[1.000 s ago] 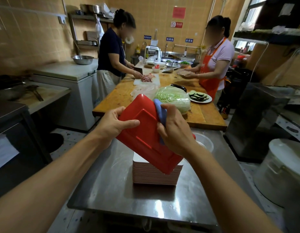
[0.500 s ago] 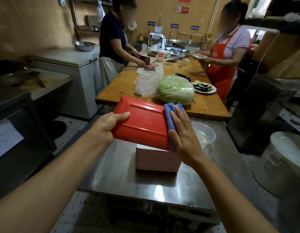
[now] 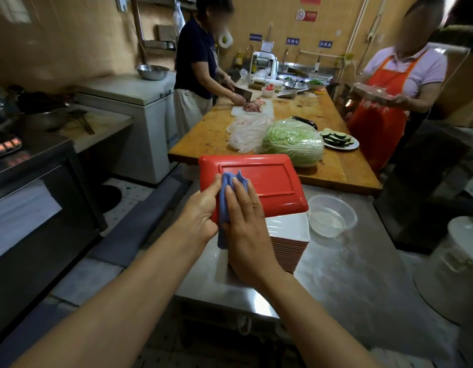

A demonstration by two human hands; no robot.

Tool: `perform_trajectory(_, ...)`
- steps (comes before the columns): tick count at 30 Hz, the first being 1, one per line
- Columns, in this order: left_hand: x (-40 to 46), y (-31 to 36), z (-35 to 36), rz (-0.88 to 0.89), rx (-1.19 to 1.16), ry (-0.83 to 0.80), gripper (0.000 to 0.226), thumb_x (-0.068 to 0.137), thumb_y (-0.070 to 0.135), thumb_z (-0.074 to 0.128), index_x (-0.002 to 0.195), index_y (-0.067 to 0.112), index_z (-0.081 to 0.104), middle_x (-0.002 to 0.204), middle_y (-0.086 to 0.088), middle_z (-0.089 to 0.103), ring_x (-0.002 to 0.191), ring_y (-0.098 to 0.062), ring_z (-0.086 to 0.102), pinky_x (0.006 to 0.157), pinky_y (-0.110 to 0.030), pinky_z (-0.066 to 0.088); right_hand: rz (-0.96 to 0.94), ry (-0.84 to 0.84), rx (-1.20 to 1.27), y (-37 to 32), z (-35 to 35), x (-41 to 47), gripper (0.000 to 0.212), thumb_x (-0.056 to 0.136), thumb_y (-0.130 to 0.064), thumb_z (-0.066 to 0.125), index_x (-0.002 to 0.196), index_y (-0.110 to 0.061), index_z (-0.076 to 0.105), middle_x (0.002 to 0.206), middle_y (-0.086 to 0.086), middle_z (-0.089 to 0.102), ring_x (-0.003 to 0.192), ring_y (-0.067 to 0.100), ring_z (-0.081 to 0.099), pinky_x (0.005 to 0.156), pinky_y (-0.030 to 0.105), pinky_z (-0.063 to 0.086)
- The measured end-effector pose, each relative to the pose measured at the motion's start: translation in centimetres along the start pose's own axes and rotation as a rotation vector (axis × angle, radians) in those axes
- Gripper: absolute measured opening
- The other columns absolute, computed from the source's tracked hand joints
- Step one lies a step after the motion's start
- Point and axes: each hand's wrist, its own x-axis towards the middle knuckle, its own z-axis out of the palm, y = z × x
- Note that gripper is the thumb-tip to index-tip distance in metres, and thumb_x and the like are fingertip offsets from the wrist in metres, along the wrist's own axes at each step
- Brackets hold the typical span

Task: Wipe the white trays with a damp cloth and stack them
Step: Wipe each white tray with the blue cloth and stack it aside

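Observation:
I hold one tray [image 3: 267, 181] bottom side up above the stack, so its red underside faces me. My left hand [image 3: 200, 211] grips its near left edge. My right hand [image 3: 246, 221] lies flat on the tray and presses a blue cloth [image 3: 227, 192] against the red surface near the left edge. Under the tray stands a tall stack of trays [image 3: 288, 240], white inside with red rims, on the steel table [image 3: 349, 282].
A clear plastic bowl of water [image 3: 332, 215] sits right of the stack. Beyond is a wooden table [image 3: 211, 139] with a cabbage [image 3: 293, 142], a plastic bag and a plate of sliced vegetables. Two people work at it. A stove stands at left, a white lidded bucket [image 3: 463, 256] at right.
The tray has been lowered from a steep tilt to nearly flat over the stack. My right hand with the cloth has slid from the tray's right edge to its left side.

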Motion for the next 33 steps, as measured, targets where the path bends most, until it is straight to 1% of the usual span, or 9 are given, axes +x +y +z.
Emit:
perform_trajectory(5,0.0,0.4,-1.4,0.111,0.006,0.034,0.036,0.094,0.027,0.053,0.121,0.002,0.059,0.112,-0.018,0.064,0.086,-0.023,0.064,0.085,-0.036,0.051,0.027,-0.099,-0.054,0.1,-0.6,1.9,0.062,0.091,-0.035,0.024,0.148,-0.012,0.023,0.157,0.005,0.014,0.146,0.020,0.005,0.118,0.033,0.002)
perform_trajectory(8,-0.2,0.9,-2.7,0.129,0.031,0.086,0.020,0.094,0.025,0.053,0.101,0.008,0.060,0.100,-0.019,0.064,0.081,-0.029,0.062,0.080,-0.048,0.050,0.082,-0.140,-0.136,2.3,-1.0,3.0,0.067,0.086,-0.041,0.009,0.149,-0.017,0.019,0.157,0.001,0.009,0.146,0.016,0.003,0.118,0.033,0.001)
perform_trajectory(13,0.0,2.4,-5.5,0.168,0.052,0.175,0.012,0.090,0.024,0.060,0.093,0.012,0.058,0.092,-0.013,0.067,0.083,-0.029,0.064,0.072,-0.047,0.050,0.180,-0.035,0.107,4.9,-0.3,2.3,0.050,0.097,-0.016,0.028,0.145,-0.002,0.026,0.154,0.009,0.018,0.144,0.018,0.012,0.118,0.026,0.008)
perform_trajectory(16,0.1,3.0,-7.1,0.169,0.047,0.190,0.010,0.090,0.025,0.061,0.085,0.016,0.059,0.092,-0.012,0.068,0.084,-0.029,0.065,0.066,-0.044,0.051,0.314,0.054,0.259,5.0,0.5,1.6,0.039,0.098,-0.010,0.036,0.135,-0.003,0.042,0.133,0.002,0.040,0.125,0.007,0.033,0.103,0.010,0.023)
perform_trajectory(19,0.2,3.8,-8.5,0.183,0.043,0.193,0.008,0.089,0.025,0.061,0.087,0.018,0.059,0.096,-0.012,0.068,0.088,-0.030,0.065,0.073,-0.047,0.052,0.415,0.049,0.267,5.3,1.5,1.7,0.021,0.094,-0.007,0.042,0.110,-0.002,0.055,0.099,0.005,0.053,0.094,0.023,0.050,0.071,0.019,0.028)
perform_trajectory(23,0.9,4.6,-10.5,0.284,0.110,0.207,0.007,0.090,0.025,0.061,0.090,0.018,0.059,0.093,-0.009,0.068,0.083,-0.024,0.068,0.070,-0.038,0.055,0.466,0.007,0.267,5.3,2.3,1.9,0.014,0.092,-0.005,0.046,0.102,-0.007,0.056,0.089,0.001,0.054,0.084,0.021,0.053,0.066,0.022,0.030)
perform_trajectory(26,2.0,4.8,-11.9,0.510,0.338,0.265,0.006,0.089,0.023,0.062,0.088,0.018,0.062,0.079,0.000,0.068,0.063,-0.007,0.068,0.052,-0.019,0.053,0.491,0.006,0.329,4.5,2.5,2.2,0.016,0.095,-0.010,0.045,0.109,-0.014,0.054,0.091,-0.001,0.057,0.081,0.014,0.056,0.065,0.019,0.038)
perform_trajectory(29,3.9,4.0,-13.7,0.732,0.771,0.286,0.005,0.087,0.020,0.066,0.087,0.016,0.067,0.078,-0.003,0.070,0.070,-0.015,0.067,0.064,-0.028,0.054,0.535,-0.037,0.411,3.7,3.3,2.6,0.014,0.096,-0.016,0.046,0.109,-0.022,0.045,0.091,-0.007,0.054,0.077,-0.001,0.053,0.062,0.004,0.039)
perform_trajectory(33,6.9,1.2,-16.0,0.916,1.362,0.170,0.017,0.083,0.022,0.071,0.087,0.006,0.069,0.078,-0.008,0.063,0.069,-0.024,0.060,0.062,-0.037,0.050,0.562,-0.078,0.413,3.8,4.3,2.2,0.007,0.097,-0.017,0.046,0.103,-0.021,0.045,0.087,-0.010,0.054,0.077,0.001,0.054,0.062,0.005,0.040)
